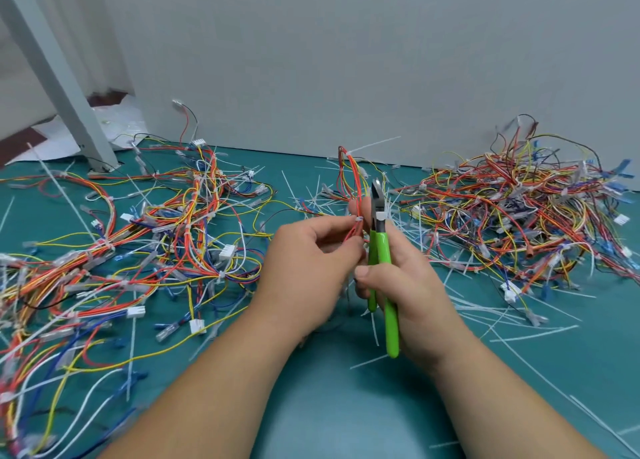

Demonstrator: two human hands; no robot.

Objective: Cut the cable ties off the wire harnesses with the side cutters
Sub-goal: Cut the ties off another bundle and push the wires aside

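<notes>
Head view: is showing a person working over a green mat [329, 406], with a tangle of harnesses lying at each side.
Left hand [311, 251]: thumb and fingertips are pinching a thin red-and-orange wire harness [353, 178], holding it upright above the mat.
Cable tie [359, 218]: a white tie is sitting on the held harness just above the left fingertips.
Right hand [408, 285]: fingers and thumb are curling round the green handles of the side cutters [381, 247], blades pointing up and away.
Cutter jaws: standing just right of the tie, not yet round it; whether they are parted is not readable.
Left pile [138, 233] and right pile [519, 209]: many white ties are showing in both, so much work is judged to be remaining.
Offcuts [502, 320]: loose white strips are lying across the mat, mostly near the right pile.
Step in hand: judged to be bringing the tie to the blades.
Technique: sliding one blade tip under the tie band only, keeping the flat side toward the wires.
Risk: nicking insulation if the wires are sitting between the blades.
</notes>
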